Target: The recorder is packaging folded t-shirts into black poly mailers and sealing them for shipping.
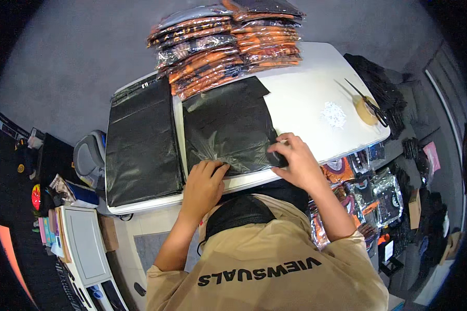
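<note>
Tan shirt (280, 254) nearest, black bag (225, 124) just ahead of both hands

On the white table (301, 88), the black bag lies flat, roughly square, with no clear long axis. The left hand (201, 184) rests fingers-down at its near left part, thumb fairly close; whether it grips any film cannot be told. The right hand (297, 158), nearer the bag's right edge, is at the near right corner, thumb standing apart from bent fingers. A longer black stack (142, 140) lies just left, its length running away from the person.
</note>
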`<state>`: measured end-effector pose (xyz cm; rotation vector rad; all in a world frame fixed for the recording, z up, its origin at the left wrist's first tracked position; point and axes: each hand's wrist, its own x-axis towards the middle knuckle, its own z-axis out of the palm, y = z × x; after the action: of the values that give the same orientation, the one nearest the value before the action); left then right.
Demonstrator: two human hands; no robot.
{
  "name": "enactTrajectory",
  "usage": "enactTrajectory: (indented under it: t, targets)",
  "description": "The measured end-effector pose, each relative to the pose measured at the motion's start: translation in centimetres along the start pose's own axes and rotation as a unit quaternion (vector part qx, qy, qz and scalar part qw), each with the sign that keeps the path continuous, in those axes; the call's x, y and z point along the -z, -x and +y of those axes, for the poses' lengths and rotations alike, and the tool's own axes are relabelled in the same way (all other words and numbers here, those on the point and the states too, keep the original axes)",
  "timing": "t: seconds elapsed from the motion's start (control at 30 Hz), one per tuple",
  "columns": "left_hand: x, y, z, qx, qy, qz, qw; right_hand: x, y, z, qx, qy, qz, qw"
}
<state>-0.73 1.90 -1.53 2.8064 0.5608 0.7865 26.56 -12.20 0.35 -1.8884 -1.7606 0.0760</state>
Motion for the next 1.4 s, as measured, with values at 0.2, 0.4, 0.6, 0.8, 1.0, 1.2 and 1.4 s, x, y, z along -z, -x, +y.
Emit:
enactTrajectory:
  t: [0.2,0.4,0.6,0.8,1.0,1.2,1.4]
  targets:
    - [0.0,0.8,-0.2,0.008,0.025,-0.015,1.000,0.3,-0.1,0.4,0.104,0.005,-0.073,0.992]
    - [3.6,-1.5,-0.2,0.018,0.113,-0.140,0.983,1.8,-1.1,1.3,0.149,-0.174,-0.158,0.960]
    - [2.6,-9.5,-6.0,0.093,0.052,-0.095,0.990,-1.8,-12.9,11.1,-0.092,-0.255,-0.054,0.961]
    - [-3.2,-14.3,-10.6,-0.010,-0.040,-0.098,0.994,-7.7,-20.2,18.4,-0.254,-0.205,-0.004,0.945]
    - [-4.2,-14.4,-11.1,0.026,-0.080,-0.146,0.986,-7.5,-21.6,17.1,-0.243,-0.150,-0.046,0.957]
    - [-5.6,-15.2,-11.7,0.003,-0.055,-0.103,0.993,-5.6,-20.7,14.2,-0.200,-0.206,-0.041,0.957]
    - [-4.8,-16.8,-13.7,-0.006,-0.084,-0.020,0.996,-4.8,-18.9,8.2,0.164,0.031,0.043,0.985]
